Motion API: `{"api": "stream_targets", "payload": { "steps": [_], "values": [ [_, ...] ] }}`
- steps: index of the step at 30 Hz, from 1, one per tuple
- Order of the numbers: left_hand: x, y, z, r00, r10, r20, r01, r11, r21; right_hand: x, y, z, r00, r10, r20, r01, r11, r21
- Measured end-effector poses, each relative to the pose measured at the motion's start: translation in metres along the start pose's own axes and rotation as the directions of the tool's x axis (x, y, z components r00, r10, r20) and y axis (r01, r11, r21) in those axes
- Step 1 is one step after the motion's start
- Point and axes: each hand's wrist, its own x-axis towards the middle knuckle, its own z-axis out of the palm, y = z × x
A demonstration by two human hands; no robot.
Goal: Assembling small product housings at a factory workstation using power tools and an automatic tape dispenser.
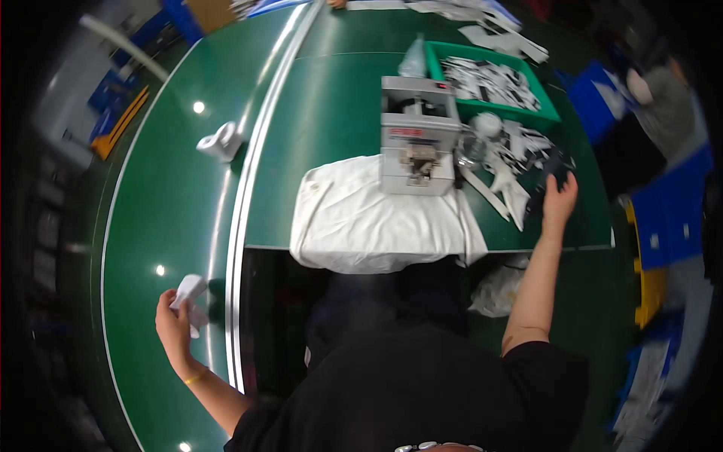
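Out to the left, my left hand (178,320) is closed on a folded piece of white cloth (191,292) above the green tabletop. My right hand (559,202) reaches to the right side of the table, its fingers curled against a dark, cloth-like bundle (556,164); blur hides its exact kind. A white garment (369,218) lies spread in front of a grey tabletop machine (419,139) and hangs over the front edge. Several white and black strips (520,143) lie between the machine and my right hand.
Behind the machine stands a green bin (493,54) heaped with small black and white pieces. Another rolled white cloth (221,142) rests on the left table, past a bright metal rail (258,154). A clear jar (471,151) stands beside the machine. A person (663,113) is at the far right.
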Motion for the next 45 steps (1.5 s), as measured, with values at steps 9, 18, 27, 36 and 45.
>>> {"api": "stream_targets", "payload": {
  "steps": [9,18,27,36,45],
  "values": [
    [-0.061,0.310,0.058,0.243,0.960,0.141,-0.313,0.215,-0.925,-0.154,-0.193,-0.061,0.095,-0.497,0.863,-0.320,0.805,0.499],
    [-0.088,0.340,0.121,0.356,0.928,0.113,-0.070,0.147,-0.987,-0.181,-0.185,-0.075,0.264,-0.460,0.848,-0.288,0.801,0.525],
    [-0.074,0.320,0.131,0.381,0.873,0.305,0.171,0.258,-0.951,-0.167,-0.203,-0.061,0.468,-0.708,0.529,0.400,0.703,0.587],
    [-0.090,0.322,0.141,0.512,0.856,0.075,-0.025,0.102,-0.994,0.018,-0.087,0.041,0.914,0.126,0.386,0.154,0.771,-0.618],
    [-0.085,0.307,0.138,0.456,0.890,0.007,0.020,-0.003,-1.000,0.011,-0.064,0.038,0.967,-0.171,0.190,0.196,0.972,-0.125]
  ]
}}
